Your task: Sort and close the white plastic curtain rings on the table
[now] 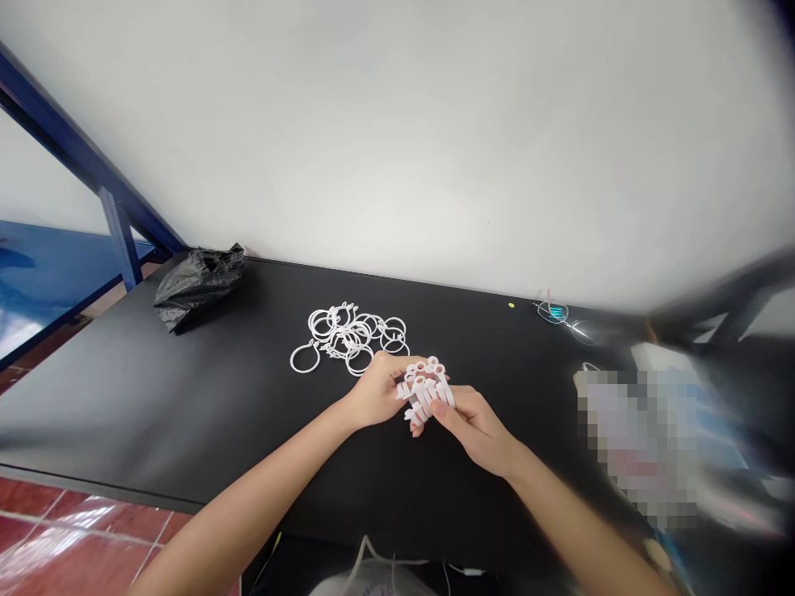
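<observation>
Both hands are closed around a bunch of white plastic curtain rings [428, 393], held together over the table with their small eyelets pointing up. My left hand [382, 389] grips the bunch from the left, its fingers partly hidden behind it. On the other side, my right hand [475, 422] has its thumb pressed on the front of the rings. Several loose white curtain rings [305, 358] lie in an overlapping pile just beyond my left hand.
The black table [236, 406] stands against a white wall. A crumpled black plastic bag [202, 281] lies at the back left, near a blue metal frame [80, 141]. Eyeglasses [552, 312] sit at the back right. A blurred-out package [639, 447] lies on the right.
</observation>
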The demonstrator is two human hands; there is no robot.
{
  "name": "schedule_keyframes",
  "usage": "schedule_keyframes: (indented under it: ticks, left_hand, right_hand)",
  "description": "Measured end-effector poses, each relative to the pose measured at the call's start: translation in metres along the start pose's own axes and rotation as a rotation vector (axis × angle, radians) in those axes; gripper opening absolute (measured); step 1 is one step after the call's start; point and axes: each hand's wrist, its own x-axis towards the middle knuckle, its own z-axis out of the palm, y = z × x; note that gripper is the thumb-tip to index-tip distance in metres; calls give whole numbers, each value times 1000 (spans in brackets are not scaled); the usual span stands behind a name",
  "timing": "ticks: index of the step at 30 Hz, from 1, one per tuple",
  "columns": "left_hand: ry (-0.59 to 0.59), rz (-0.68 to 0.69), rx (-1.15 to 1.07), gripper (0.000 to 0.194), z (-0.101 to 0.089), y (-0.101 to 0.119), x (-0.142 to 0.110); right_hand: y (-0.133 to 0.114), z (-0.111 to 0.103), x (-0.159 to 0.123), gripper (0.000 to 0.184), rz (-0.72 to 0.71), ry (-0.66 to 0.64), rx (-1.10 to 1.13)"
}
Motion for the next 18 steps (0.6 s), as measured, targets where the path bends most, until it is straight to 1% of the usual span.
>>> schedule_keyframes:
  ticks: [3, 7, 9, 12, 15, 17, 18]
  left_hand:
    - [5, -20, -7, 20, 0, 1, 0]
    - [42, -29, -8, 17, 1, 4, -1]
    - [72, -39, 9, 16, 2, 6, -2]
    - [124, -81, -1, 20, 5, 10, -3]
    - [123, -159, -119, 12, 9, 12, -4]
    - [92, -229, -258, 6, 12, 11, -4]
    - [74, -265, -327, 7, 13, 10, -3]
  right_hand:
    - [4, 2, -1, 38, 3, 31, 49]
    - [9, 5, -2, 23, 100, 87, 221]
    - [9, 6, -1, 22, 152, 111, 307]
    - [11, 7, 2, 25, 193, 141, 400]
    - [14, 6, 4, 27, 232, 193, 497]
    - [16, 6, 5, 28, 258, 233, 574]
    - [16, 5, 5, 29, 269, 243, 609]
